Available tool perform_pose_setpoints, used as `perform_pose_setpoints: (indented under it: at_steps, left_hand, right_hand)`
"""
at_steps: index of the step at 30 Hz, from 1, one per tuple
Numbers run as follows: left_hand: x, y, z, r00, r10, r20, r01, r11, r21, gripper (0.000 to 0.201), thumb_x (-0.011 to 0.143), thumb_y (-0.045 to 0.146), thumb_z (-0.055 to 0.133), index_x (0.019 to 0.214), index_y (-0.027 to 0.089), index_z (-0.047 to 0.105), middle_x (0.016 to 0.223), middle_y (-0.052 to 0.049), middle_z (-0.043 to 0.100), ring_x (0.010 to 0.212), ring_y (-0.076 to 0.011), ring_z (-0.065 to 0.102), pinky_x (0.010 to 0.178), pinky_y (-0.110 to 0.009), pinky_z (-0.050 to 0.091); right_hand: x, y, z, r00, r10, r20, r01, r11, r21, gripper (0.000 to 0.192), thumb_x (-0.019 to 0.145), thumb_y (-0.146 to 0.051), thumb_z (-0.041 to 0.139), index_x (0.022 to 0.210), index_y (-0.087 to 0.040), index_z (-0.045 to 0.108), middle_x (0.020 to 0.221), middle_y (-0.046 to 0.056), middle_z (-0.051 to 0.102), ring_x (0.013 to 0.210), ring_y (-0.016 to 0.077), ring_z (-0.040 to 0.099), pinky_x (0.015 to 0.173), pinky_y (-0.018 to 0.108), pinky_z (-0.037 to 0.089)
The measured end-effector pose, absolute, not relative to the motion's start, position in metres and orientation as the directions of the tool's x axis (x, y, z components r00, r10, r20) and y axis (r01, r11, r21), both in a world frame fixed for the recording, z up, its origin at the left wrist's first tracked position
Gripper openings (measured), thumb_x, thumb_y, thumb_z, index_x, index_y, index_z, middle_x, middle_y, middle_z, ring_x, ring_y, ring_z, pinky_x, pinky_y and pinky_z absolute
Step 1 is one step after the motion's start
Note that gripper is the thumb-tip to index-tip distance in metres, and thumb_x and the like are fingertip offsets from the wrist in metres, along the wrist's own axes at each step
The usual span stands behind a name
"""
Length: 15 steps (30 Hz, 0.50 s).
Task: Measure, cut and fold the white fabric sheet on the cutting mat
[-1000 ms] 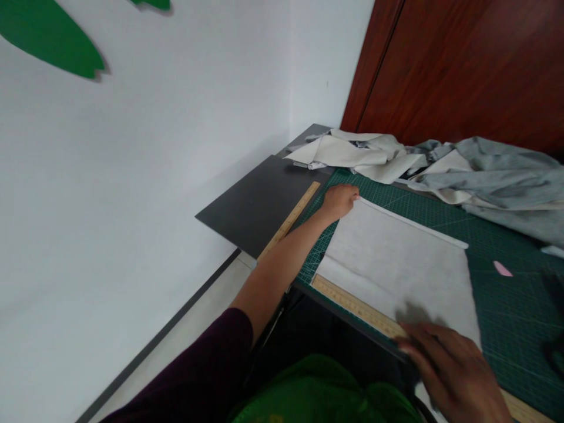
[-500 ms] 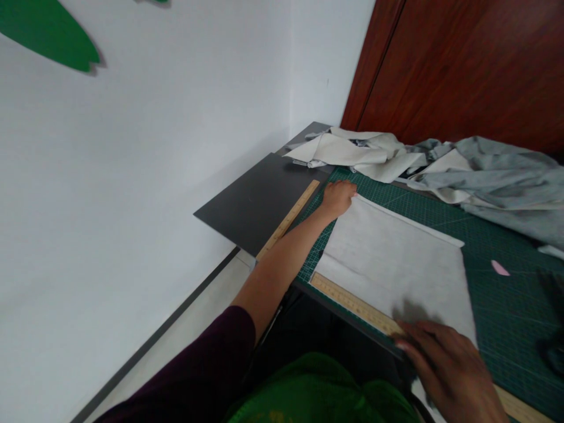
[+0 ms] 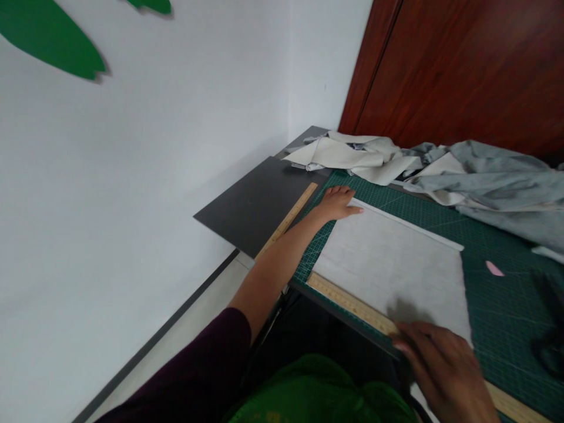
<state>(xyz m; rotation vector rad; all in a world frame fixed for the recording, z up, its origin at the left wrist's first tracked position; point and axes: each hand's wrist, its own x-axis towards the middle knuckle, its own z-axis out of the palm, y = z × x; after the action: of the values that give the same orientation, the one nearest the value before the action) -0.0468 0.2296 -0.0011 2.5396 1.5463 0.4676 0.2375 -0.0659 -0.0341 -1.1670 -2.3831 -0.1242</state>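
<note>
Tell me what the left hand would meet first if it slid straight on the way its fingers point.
The left hand lies flat at the white fabric's far corner, fingers pointing along its folded far edge. Going straight on, it would ride along that edge first; depth is hard to judge.

Head camera looks forward and down, close over the cutting mat [image 3: 493, 305].

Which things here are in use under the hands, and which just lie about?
In use: left hand on the white cloth; right hand on the near ruler; green mat.
Lying about: second ruler, cloth heap, pink chip, dark board.
</note>
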Motion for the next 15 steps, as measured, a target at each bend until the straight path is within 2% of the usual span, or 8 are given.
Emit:
perform_pose_setpoints:
  at_steps: [6, 12, 15]
  left_hand:
    - [-0.046, 0.233, -0.004, 0.431, 0.881, 0.194, 0.838, -0.471, 0.277, 0.064, 0.095, 0.063, 0.053, 0.141, 0.018, 0.055, 0.147, -0.014, 0.054, 0.137, -0.0331, 0.046, 0.113, -0.043, 0.033]
    - [-0.047, 0.234, -0.005, 0.440, 0.878, 0.187, 0.833, -0.477, 0.280, 0.066, 0.097, 0.061, 0.051, 0.144, 0.015, 0.053, 0.150, -0.016, 0.052, 0.138, -0.0337, 0.044, 0.114, -0.044, 0.031]
    - [-0.046, 0.233, -0.004, 0.434, 0.883, 0.181, 0.837, -0.469, 0.283, 0.063, 0.096, 0.061, 0.051, 0.141, 0.017, 0.055, 0.148, -0.015, 0.053, 0.138, -0.0330, 0.045, 0.114, -0.043, 0.032]
  right_hand:
    - [0.233, -0.063, -0.030, -0.546, 0.699, 0.462, 0.759, 0.646, -0.080, 0.035, 0.103, -0.044, 0.052, 0.124, -0.019, 0.067, 0.103, 0.012, 0.068, 0.093, 0.0263, 0.065, 0.080, 0.040, 0.050]
    - [0.228, -0.066, -0.029, -0.515, 0.749, 0.418, 0.772, 0.617, -0.155, 0.035, 0.104, -0.045, 0.049, 0.120, -0.020, 0.067, 0.104, 0.011, 0.068, 0.094, 0.0259, 0.065, 0.082, 0.041, 0.051]
    - [0.231, -0.066, -0.029, -0.517, 0.733, 0.442, 0.755, 0.634, -0.167, 0.033, 0.103, -0.044, 0.053, 0.121, -0.020, 0.066, 0.105, 0.011, 0.068, 0.095, 0.0256, 0.065, 0.083, 0.040, 0.053]
